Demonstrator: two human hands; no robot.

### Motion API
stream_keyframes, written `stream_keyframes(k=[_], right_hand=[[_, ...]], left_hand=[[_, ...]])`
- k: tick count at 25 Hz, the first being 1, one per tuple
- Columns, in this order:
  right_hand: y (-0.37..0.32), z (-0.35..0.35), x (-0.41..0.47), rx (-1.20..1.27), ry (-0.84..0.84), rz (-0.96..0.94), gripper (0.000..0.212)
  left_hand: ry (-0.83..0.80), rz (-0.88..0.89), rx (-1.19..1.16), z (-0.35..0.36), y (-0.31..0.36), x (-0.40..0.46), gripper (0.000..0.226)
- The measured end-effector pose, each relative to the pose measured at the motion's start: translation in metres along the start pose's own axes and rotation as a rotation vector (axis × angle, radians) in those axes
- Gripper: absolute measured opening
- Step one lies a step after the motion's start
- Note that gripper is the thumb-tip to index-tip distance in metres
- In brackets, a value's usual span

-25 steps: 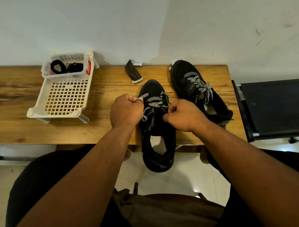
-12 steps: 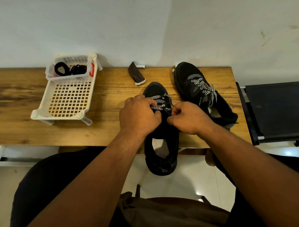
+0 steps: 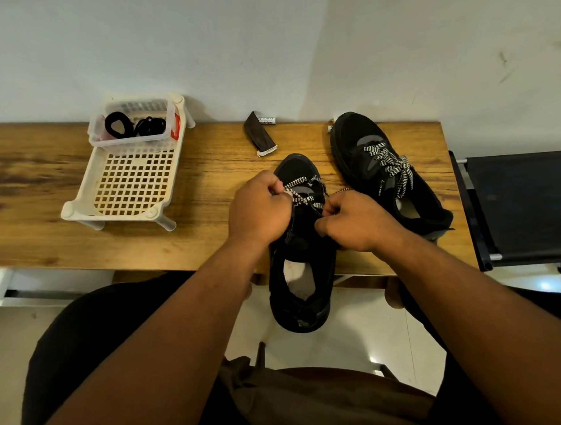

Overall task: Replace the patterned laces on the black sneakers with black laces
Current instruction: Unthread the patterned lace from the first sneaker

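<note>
A black sneaker (image 3: pixel 302 269) lies toe-away on the wooden table (image 3: pixel 47 203), its heel hanging over the front edge. Its black-and-white patterned lace (image 3: pixel 300 192) crosses only the eyelets near the toe. My left hand (image 3: pixel 259 210) pinches one strand of that lace at the shoe's left side. My right hand (image 3: pixel 356 222) pinches the other strand at the right side. A second black sneaker (image 3: pixel 383 172) stands to the right, its patterned lace (image 3: pixel 389 162) tied. Coiled black laces (image 3: pixel 134 125) lie in a small clear tub inside the white basket (image 3: pixel 127 183).
A dark folded pouch (image 3: pixel 259 136) lies near the wall behind the shoes. A black chair seat (image 3: pixel 523 201) stands right of the table. My lap and brown cloth (image 3: pixel 313 400) fill the lower view. White wall rises behind the table.
Both hands have shifted slightly toward the toe of the near sneaker. The lace now crosses fewer eyelets than a second ago, and the strands are pulled outward.
</note>
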State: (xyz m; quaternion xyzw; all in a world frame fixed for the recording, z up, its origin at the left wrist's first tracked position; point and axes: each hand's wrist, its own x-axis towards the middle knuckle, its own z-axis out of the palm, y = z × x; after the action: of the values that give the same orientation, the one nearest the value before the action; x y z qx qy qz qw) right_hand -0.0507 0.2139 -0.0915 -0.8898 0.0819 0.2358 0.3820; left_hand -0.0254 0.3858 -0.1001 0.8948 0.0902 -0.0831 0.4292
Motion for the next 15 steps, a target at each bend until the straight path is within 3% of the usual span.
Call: stream_keyframes(k=[2,3,6,7,11,13,15], right_hand=[[-0.001,0.000,0.000,-0.007,-0.011,0.003,0.014],[-0.002,0.000,0.000,-0.038,-0.017,-0.004,0.014],[-0.003,-0.001,0.000,-0.091,-0.020,-0.029,0.015],[-0.002,-0.001,0.000,-0.089,-0.020,-0.034,0.015],[0.000,0.000,0.002,-0.078,-0.024,-0.038,0.016],[0.001,0.000,0.003,-0.047,-0.022,-0.026,0.016],[0.001,-0.001,0.003,-0.017,-0.033,-0.013,0.016]], left_hand=[[0.001,-0.117,-0.151,-0.004,-0.001,0.003,0.008],[0.002,-0.072,-0.094,-0.007,0.001,0.001,0.008],[-0.096,0.256,0.265,-0.007,0.007,-0.010,0.050],[-0.125,0.297,0.329,-0.005,0.008,-0.012,0.050],[0.008,0.270,0.342,0.006,0.004,-0.009,0.003],[0.064,0.241,0.252,0.006,0.001,-0.006,0.010],[0.089,0.081,0.037,0.000,-0.005,0.005,0.015]])
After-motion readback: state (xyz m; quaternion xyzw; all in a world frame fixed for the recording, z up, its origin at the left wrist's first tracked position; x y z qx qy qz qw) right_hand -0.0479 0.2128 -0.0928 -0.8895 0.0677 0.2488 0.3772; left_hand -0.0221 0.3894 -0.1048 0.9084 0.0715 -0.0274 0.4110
